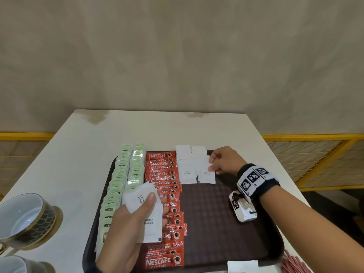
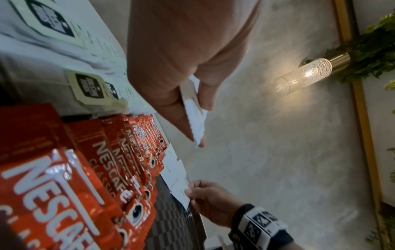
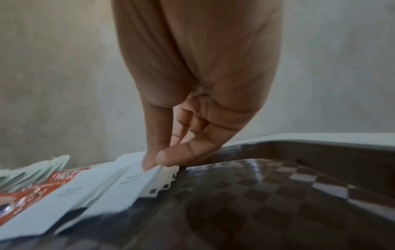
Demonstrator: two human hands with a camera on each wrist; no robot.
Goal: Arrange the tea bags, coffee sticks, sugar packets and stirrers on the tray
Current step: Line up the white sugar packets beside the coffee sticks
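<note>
Head view: the sugar step is in hand. The right hand [image 1: 224,161] pinches the far edge of a white sugar packet [image 1: 206,174] between thumb and forefinger, the packet lying at the far right of the dark tray [image 1: 226,233] among the sugar packets already laid [image 1: 186,166]; the right wrist view shows the fingertips [image 3: 149,162] closed on the paper's edge, the packet flat on the chequered tray floor. The left hand [image 1: 126,229] holds a small fan of spare sugar packets [image 1: 145,209] above the near part of the tray, thumb pressed on top and fingers curled beneath. Two columns of green tea bags [image 1: 122,184] fill the tray's left side; a column of red coffee sticks [image 1: 167,194] runs beside them.

By judgement, the next move calls for letting go of the placed packet, taking another from the fan, and setting it nearer in the column, edges squared against its neighbour. The thin paper packets overlap easily and may shift under a sliding finger.

Around the tray: two cups [image 1: 25,219] stand on the white table [image 1: 78,144] at left; reddish stirrers [image 1: 291,263] lie off the tray at the near right, not yet arranged; another white packet [image 1: 242,266] sits at the tray's near edge. The raised left hand hangs over the near coffee sticks.
</note>
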